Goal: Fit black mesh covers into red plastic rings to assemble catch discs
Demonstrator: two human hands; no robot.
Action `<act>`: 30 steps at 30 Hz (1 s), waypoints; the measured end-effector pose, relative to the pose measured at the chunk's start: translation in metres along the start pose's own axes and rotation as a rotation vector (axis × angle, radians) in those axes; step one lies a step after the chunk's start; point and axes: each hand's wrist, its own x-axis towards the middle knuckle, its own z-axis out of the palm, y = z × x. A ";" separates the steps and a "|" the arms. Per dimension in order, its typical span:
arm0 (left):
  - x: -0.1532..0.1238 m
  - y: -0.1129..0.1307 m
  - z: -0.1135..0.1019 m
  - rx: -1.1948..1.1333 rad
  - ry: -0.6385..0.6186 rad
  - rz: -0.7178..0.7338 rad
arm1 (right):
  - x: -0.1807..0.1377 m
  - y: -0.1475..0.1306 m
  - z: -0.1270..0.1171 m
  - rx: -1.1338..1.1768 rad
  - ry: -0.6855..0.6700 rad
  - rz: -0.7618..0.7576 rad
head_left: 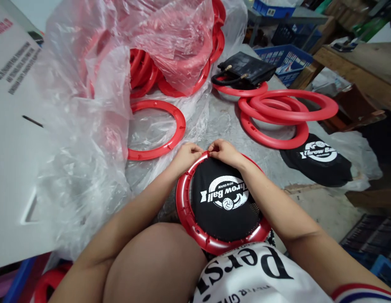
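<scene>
A red plastic ring rests against my lap, tilted toward me. Across its middle lies a round black mesh cloth printed with a white "Throw Ball" logo. At the far rim, my left hand is closed, its thumb and fingertips pinching the ring's edge. Right beside it, my right hand is also closed, pinching at the rim where the cloth meets the ring. The fingertips nearly touch, and exactly what lies between them is hard to see. My right forearm covers part of the ring's right side.
Clear plastic bags full of red rings fill the back left, with one loose red ring beside them. At right are stacked red rings, a black handbag, black printed cloths and a blue crate. A white box stands left.
</scene>
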 end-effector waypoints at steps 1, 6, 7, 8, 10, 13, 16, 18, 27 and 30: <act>-0.001 0.000 -0.002 -0.062 0.000 -0.040 | 0.000 0.003 -0.001 0.028 0.003 -0.020; -0.011 0.004 -0.014 0.044 0.058 -0.016 | 0.002 0.013 -0.013 0.091 -0.184 -0.208; -0.015 0.008 -0.015 0.142 0.062 0.043 | 0.004 0.014 -0.016 0.045 -0.202 -0.212; -0.020 0.013 -0.017 0.248 0.061 0.104 | 0.005 0.014 -0.018 -0.014 -0.197 -0.200; -0.031 0.024 -0.018 0.468 0.039 0.204 | 0.004 0.015 -0.023 -0.152 -0.150 -0.143; -0.046 0.035 -0.016 0.721 -0.014 0.281 | -0.009 0.016 -0.034 -0.372 -0.056 -0.043; -0.053 0.036 -0.009 0.810 -0.033 0.321 | -0.038 0.021 -0.042 -0.515 0.025 0.019; -0.052 0.032 -0.002 0.801 -0.020 0.340 | -0.062 0.026 -0.041 -0.537 0.088 0.053; -0.033 0.027 0.024 0.720 -0.007 0.289 | -0.103 0.036 -0.013 -0.399 0.294 0.063; -0.023 0.031 0.026 0.645 -0.002 0.271 | -0.099 0.036 -0.017 -0.348 0.285 0.082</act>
